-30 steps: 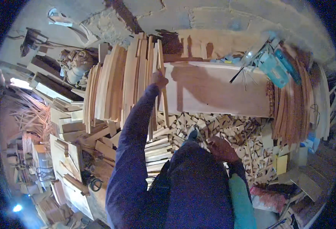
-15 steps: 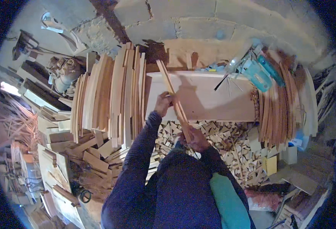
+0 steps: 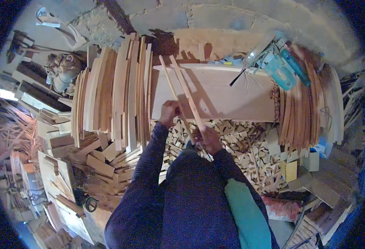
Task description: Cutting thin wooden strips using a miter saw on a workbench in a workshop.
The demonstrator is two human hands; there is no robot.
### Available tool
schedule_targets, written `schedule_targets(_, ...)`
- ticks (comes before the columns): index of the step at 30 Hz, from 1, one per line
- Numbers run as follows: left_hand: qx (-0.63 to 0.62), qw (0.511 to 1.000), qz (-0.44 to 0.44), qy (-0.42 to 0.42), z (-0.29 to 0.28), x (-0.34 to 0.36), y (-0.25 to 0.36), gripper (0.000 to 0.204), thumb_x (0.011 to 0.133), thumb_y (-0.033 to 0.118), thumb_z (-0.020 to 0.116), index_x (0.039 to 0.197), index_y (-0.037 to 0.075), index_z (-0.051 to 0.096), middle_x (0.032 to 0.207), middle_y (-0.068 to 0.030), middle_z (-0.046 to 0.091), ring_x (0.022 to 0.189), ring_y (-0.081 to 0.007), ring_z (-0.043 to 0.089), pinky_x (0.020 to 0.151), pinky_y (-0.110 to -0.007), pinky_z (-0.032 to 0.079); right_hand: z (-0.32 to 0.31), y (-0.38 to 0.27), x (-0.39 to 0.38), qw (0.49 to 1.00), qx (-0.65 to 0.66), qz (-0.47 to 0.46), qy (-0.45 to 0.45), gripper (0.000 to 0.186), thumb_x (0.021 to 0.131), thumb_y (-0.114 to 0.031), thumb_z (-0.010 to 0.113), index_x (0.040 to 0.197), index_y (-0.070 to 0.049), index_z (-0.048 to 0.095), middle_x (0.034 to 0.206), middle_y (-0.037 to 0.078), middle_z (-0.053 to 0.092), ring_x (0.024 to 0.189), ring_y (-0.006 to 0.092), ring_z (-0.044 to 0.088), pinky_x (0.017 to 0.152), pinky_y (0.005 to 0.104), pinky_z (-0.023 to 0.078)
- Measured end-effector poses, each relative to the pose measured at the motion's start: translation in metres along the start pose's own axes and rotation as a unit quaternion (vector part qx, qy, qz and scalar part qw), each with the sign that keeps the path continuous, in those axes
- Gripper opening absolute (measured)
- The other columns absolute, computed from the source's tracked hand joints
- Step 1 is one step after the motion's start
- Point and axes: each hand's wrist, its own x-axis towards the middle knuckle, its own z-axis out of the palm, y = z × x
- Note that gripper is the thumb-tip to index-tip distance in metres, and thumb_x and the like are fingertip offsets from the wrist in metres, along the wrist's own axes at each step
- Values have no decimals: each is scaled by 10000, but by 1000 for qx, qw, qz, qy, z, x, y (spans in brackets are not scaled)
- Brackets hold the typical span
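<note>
A person in dark sleeves holds two slim wood strips over a cluttered workspace, both slanting from far left toward the near middle. The left hand [image 3: 169,112] has its fingers curled, pinching the left strip [image 3: 169,79] below its middle; the right hand [image 3: 209,139] has its fingers closed around the near end of the right strip [image 3: 186,90]. Whether the right fingers also touch the left strip's near end cannot be told. The strips stand slightly apart, in front of a pale board [image 3: 244,95] that stretches across the middle. To its left, long planks [image 3: 119,91] are packed side by side; to its right are reddish slats [image 3: 300,120], with a teal tool [image 3: 278,74] just beside them on the far side. Small offcuts [image 3: 249,153] cover the area on the near side of the board, and a yellow block [image 3: 290,171] sits at their right. A block wall [image 3: 211,18] rises at the far side.
</note>
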Motion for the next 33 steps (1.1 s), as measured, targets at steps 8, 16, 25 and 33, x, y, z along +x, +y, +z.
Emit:
schedule_targets(8,-177,978,-8,-106,-35,-6,-29,380,1088,293,429,1200,-36,585,1049,-153,686,988,-284,677,909,-394,552,-14,30,8,994,-83,-67,-5,325,991,-330,680,1068,-14,681,839,37,680,645,150,637,591,312,544)
schedule_targets(16,-221,972,-42,-61,-26,-7,-30,301,1059,228,544,1189,-32,621,1021,-129,707,899,-248,696,800,-400,596,-1,0,4,930,-255,-207,165,193,849,-178,732,890,-14,639,769,59,605,729,148,570,666,344,487)
schedule_targets(25,100,993,21,54,-8,6,-28,266,933,127,736,1133,-20,643,892,-91,698,720,-179,679,615,-337,581,3,13,10,949,-228,-174,134,263,880,-229,700,920,19,623,772,92,609,713,166,602,679,377,522)
schedule_targets(33,-70,997,3,43,4,8,-45,353,962,128,698,1252,-14,554,899,-115,704,721,-203,704,610,-367,616,-17,40,13,939,-253,-233,23,325,1022,-276,602,1105,34,656,986,168,737,778,240,720,671,346,590)
